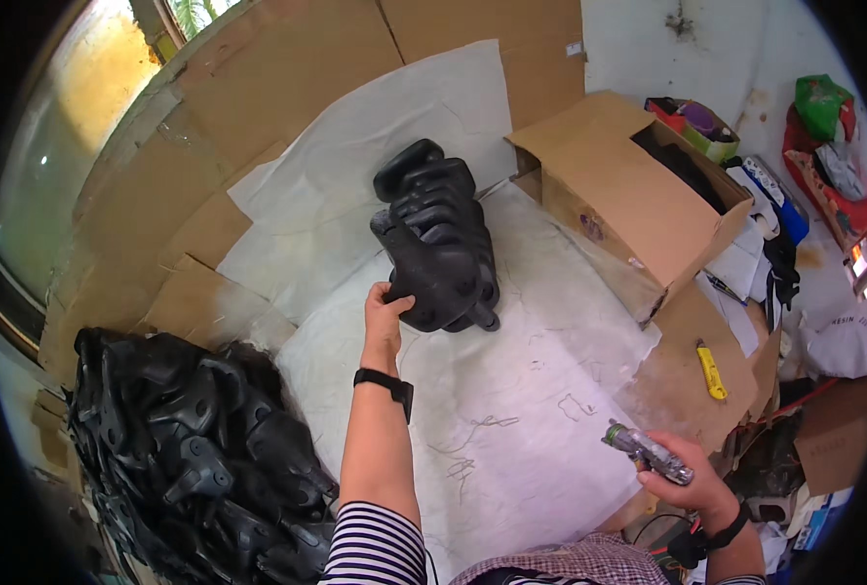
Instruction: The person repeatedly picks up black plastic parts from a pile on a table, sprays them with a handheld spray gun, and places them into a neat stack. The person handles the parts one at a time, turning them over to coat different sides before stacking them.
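Note:
My left hand (386, 317) reaches forward with its thumb and fingers closed on the near edge of a black moulded part (435, 278). That part stands at the front of a row of similar black parts (445, 185), stacked one behind another on white sheeting; whether it touches the row I cannot tell. Low on the right, my right hand (692, 480) is wrapped round a hand tool with a silvery, taped-looking body (659, 456) and a green ring near its front end. The tool points left over the sheeting, apart from the black parts.
A heap of black moulded parts (199, 439) lies at the left. An open cardboard box (628, 195) stands back right. A yellow utility knife (711, 369) lies on cardboard at the right, near bags and clutter. Loose threads (467, 444) lie on the white sheeting (540, 390).

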Tool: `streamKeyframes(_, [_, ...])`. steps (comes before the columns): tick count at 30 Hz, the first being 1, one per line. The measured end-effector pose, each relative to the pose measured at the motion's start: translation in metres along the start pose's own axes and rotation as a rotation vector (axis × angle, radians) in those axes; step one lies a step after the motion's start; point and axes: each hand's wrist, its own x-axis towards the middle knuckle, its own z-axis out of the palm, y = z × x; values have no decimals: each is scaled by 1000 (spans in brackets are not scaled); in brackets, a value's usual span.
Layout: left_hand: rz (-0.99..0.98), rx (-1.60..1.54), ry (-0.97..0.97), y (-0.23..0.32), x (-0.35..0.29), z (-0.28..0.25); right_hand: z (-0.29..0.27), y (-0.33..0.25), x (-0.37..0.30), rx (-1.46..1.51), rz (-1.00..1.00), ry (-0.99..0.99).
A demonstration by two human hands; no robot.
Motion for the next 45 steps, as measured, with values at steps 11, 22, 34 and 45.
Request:
streamKeyframes(11, [87, -232, -38, 57, -107, -93, -10, -49, 19, 38, -401, 208])
streamKeyframes(22, [-92, 201, -264, 3, 16, 15, 6, 10, 20, 91, -17, 92])
streamKeyframes(34, [163, 461, -310, 18, -60, 73, 11, 18, 10, 86, -70, 39])
streamKeyframes(45, [630, -47, 283, 208, -114, -136, -8, -42, -1, 97, -354, 192])
